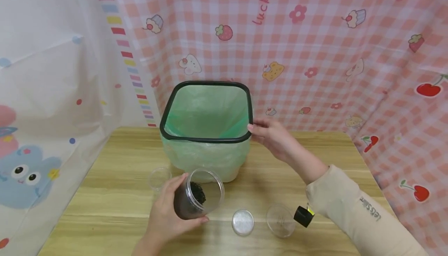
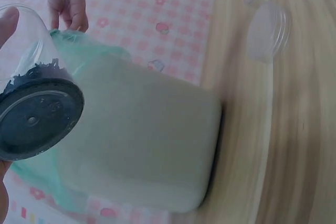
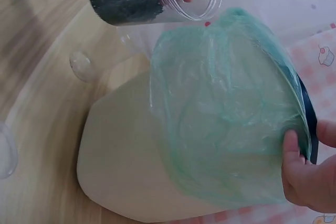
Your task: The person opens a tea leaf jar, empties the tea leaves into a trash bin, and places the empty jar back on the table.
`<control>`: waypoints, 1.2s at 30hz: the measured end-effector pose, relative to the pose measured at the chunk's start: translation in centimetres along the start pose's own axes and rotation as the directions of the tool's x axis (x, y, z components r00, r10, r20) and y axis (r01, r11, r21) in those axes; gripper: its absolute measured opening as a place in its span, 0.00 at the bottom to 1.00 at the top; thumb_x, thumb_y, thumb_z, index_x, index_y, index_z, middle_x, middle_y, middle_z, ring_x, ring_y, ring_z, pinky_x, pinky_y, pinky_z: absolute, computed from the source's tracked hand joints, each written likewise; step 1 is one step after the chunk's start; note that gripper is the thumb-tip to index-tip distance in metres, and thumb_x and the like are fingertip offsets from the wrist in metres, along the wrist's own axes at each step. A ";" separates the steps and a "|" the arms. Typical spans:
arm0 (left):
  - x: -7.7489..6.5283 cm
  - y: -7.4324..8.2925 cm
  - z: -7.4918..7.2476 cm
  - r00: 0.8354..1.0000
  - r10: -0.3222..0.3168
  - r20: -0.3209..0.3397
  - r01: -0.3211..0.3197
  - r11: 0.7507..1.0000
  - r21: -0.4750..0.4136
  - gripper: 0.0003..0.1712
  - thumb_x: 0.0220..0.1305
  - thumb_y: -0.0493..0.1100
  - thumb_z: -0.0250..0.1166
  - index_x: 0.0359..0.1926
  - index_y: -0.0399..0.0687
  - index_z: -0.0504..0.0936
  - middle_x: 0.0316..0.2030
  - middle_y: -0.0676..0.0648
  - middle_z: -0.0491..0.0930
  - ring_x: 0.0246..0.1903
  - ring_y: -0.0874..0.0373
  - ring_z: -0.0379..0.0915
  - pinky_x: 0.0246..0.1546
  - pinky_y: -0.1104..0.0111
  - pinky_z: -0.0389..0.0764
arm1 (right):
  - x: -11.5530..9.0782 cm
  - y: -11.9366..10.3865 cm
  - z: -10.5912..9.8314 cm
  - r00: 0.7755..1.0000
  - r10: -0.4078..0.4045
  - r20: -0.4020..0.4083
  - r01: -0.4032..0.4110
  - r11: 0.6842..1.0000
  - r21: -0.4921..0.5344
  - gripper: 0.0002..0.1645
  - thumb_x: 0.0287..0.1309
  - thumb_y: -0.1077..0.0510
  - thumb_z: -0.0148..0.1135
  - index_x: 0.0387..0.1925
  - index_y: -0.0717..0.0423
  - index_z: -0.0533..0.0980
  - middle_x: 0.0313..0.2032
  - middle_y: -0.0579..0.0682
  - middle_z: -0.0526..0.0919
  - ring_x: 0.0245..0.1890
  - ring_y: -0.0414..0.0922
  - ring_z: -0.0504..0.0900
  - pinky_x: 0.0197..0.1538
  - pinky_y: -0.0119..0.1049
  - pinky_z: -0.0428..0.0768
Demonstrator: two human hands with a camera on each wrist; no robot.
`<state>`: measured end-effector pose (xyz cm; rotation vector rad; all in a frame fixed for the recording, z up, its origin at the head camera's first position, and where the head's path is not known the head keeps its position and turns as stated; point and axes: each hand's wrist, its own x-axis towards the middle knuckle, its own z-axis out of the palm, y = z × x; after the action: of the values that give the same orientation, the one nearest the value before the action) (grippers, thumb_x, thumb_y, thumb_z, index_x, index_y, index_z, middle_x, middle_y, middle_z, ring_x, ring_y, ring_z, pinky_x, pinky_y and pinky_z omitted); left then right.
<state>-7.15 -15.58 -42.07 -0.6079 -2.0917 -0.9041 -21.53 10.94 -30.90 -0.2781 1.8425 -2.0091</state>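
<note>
My left hand (image 1: 169,205) grips a clear jar (image 1: 213,193), its fingers and thumb around the sides. The jar is tilted, with its open mouth turned up toward the bin. Dark shredded flakes (image 1: 198,193) lie in its lower part; their kind cannot be told. Behind it stands a pale trash bin (image 2: 142,135), lined with a green plastic bag (image 3: 226,103) and topped by a black rim (image 1: 206,139). At the bin's right side, my right hand (image 1: 273,137) pinches the rim and bag edge between thumb and fingers.
On the wooden table (image 1: 119,193) lie a clear round lid (image 1: 160,179) left of the bin, a small silvery disc (image 1: 243,222) in front and another clear lid (image 1: 281,220) to its right. A pink checked curtain (image 1: 315,53) hangs close behind the bin.
</note>
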 end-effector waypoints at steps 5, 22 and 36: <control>0.3 -0.5 -1.5 0.999 0.035 -0.017 -0.035 0.999 0.031 0.55 0.41 0.73 0.65 0.56 0.31 0.71 0.47 0.38 0.75 0.49 0.53 0.71 0.57 0.78 0.63 | 0.1 -0.2 -0.2 0.996 0.088 0.006 -0.088 0.989 0.120 0.14 0.66 0.65 0.48 0.50 0.70 0.64 0.33 0.48 0.74 0.29 0.38 0.77 0.39 0.28 0.78; 4.8 -0.9 -5.9 0.996 0.077 0.053 -0.078 0.996 0.031 0.55 0.42 0.73 0.63 0.56 0.31 0.68 0.49 0.37 0.74 0.51 0.58 0.68 0.56 0.80 0.62 | 0.5 -0.6 -0.6 0.980 0.191 0.049 -0.198 0.951 0.238 0.05 0.66 0.66 0.47 0.42 0.63 0.63 0.30 0.49 0.74 0.28 0.39 0.77 0.39 0.29 0.79; 9.9 -1.3 -8.2 0.951 0.271 0.148 -0.282 0.958 0.059 0.55 0.45 0.73 0.62 0.55 0.27 0.68 0.45 0.33 0.73 0.44 0.43 0.70 0.58 0.79 0.60 | 0.8 -0.4 -1.0 0.977 0.200 0.071 -0.211 0.953 0.217 0.05 0.65 0.66 0.49 0.41 0.63 0.64 0.29 0.49 0.75 0.29 0.39 0.77 0.40 0.30 0.80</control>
<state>-10.21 -21.45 -30.98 -0.9185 -2.0850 -0.6316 -22.72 11.49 -30.67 -0.0655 1.5294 -2.0203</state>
